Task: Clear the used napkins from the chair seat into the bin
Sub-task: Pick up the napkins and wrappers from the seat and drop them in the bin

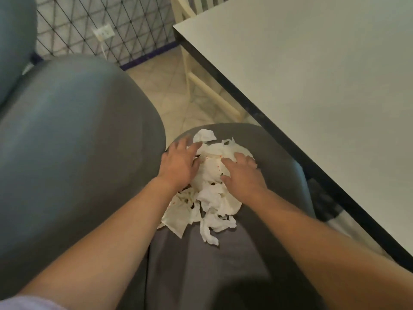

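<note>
A heap of crumpled white napkins (pixel 214 198), some with small red stains, lies on the dark grey chair seat (pixel 274 175). My left hand (pixel 178 163) rests on the heap's far left side with its fingers spread. At the heap's far right side my right hand (pixel 243 173) lies on top, fingers slightly bent onto the paper. Neither hand has lifted any napkin. Loose pieces (pixel 210 229) trail toward me from the heap. No bin is in view.
A large grey padded chair (pixel 73 142) fills the left side, close to the seat. A white table with a dark edge (pixel 312 86) runs along the right. Beyond are a tiled floor (pixel 161 86), a cream wooden chair (pixel 201 81) and a lattice-patterned wall.
</note>
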